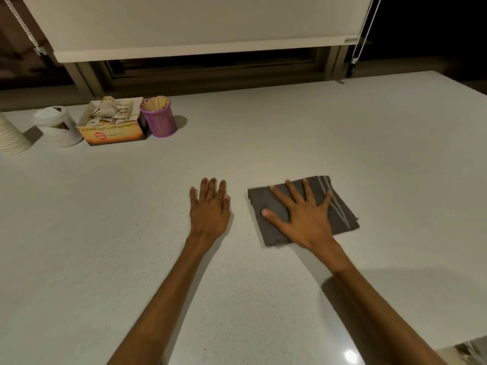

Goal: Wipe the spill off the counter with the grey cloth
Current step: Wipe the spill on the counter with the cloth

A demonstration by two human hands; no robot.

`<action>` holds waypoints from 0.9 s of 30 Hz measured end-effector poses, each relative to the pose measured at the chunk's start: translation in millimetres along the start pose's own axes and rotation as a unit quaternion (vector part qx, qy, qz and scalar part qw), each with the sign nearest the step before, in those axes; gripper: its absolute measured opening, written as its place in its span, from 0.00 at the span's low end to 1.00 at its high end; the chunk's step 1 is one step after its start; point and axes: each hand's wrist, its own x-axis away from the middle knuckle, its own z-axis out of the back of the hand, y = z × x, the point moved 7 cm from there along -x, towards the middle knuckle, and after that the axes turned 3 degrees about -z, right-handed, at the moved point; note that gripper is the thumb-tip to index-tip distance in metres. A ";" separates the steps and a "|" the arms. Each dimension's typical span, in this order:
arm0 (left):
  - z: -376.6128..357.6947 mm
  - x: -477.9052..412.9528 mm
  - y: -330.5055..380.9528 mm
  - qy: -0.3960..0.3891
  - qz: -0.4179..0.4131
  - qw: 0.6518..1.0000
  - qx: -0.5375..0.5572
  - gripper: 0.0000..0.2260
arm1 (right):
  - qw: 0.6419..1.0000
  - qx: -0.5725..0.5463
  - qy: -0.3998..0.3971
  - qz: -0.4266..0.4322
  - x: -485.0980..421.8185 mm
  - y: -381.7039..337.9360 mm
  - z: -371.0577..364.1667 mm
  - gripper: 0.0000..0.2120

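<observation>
A folded grey cloth (pixel 340 206) with pale stripes lies flat on the white speckled counter (pixel 290 133), right of centre. My right hand (pixel 303 217) presses down on it, palm flat and fingers spread, gripping nothing. Just to the left, my left hand (pixel 209 206) rests flat on the bare counter, fingers together and extended, a short gap from the cloth's left edge. No spill stands out on the counter surface.
At the back left stand a purple mesh cup of wooden sticks (pixel 159 118), an open cardboard box of sachets (pixel 113 125), a white roll (pixel 59 127) and a stack of paper cups (pixel 11 138). A lowered window blind (pixel 200 25) runs behind.
</observation>
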 end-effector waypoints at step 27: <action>26.3 40.1 -80.6 0.034 0.071 0.997 0.004 0.23 | 1.000 0.000 0.005 0.012 -6.8 -27.4 -5.7 0.41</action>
